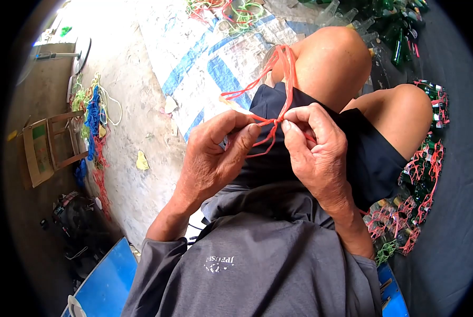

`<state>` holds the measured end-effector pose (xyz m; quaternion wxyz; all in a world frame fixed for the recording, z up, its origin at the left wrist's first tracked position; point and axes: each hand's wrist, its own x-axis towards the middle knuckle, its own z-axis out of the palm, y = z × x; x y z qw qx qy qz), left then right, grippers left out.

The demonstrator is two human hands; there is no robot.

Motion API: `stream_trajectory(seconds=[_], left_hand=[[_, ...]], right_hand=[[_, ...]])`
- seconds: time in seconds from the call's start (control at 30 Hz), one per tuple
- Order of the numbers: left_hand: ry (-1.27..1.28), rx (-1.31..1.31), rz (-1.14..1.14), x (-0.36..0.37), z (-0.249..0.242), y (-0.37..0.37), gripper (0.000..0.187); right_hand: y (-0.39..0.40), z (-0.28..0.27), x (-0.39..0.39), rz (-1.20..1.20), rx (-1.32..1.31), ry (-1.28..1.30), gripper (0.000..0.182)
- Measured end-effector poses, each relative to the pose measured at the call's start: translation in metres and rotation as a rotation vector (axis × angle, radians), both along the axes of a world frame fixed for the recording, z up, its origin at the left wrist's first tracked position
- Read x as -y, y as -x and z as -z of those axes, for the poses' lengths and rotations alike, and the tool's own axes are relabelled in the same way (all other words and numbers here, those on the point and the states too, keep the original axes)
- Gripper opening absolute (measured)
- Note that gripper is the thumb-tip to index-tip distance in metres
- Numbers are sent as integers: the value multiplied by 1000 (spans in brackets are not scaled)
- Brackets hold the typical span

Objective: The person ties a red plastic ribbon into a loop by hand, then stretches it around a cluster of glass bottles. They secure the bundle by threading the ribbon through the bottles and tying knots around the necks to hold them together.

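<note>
Above my lap, both hands pinch a red plastic string (288, 79). My left hand (215, 150) grips one strand between thumb and forefinger. Close beside it, my right hand (318, 150) closes thumb and forefinger at a small knot or crossing in the string. A long loop of the string rises over my bent knee, and one strand trails off to the left. A smaller loop hangs between the hands. The inner fingers of both hands are curled and partly hidden.
Green and clear glass bottles (400, 45) lie at the upper right. More bottles tied in red string (424, 174) line the right side. A blue-and-white sheet (226, 74) covers the floor ahead. Coloured strings (92, 124) hang by a wooden frame (67, 140) at the left.
</note>
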<state>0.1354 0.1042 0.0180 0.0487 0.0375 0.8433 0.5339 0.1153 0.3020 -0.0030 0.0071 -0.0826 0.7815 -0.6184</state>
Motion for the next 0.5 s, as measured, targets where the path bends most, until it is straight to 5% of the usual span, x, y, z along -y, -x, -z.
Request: stream_trajectory(seconds=[0.17,0.27,0.5], left_hand=[[114,-17,-18,-2,-3,3,8],[-82,4,-33,-10,10,-1,9],[-86,12,-36,-16,20,-5,14]], right_hand=[[1,3,-1,-9,-10,-7,3],[-1,4,0,7,38,52,3],[-1,8,0,3,-10,12,1]])
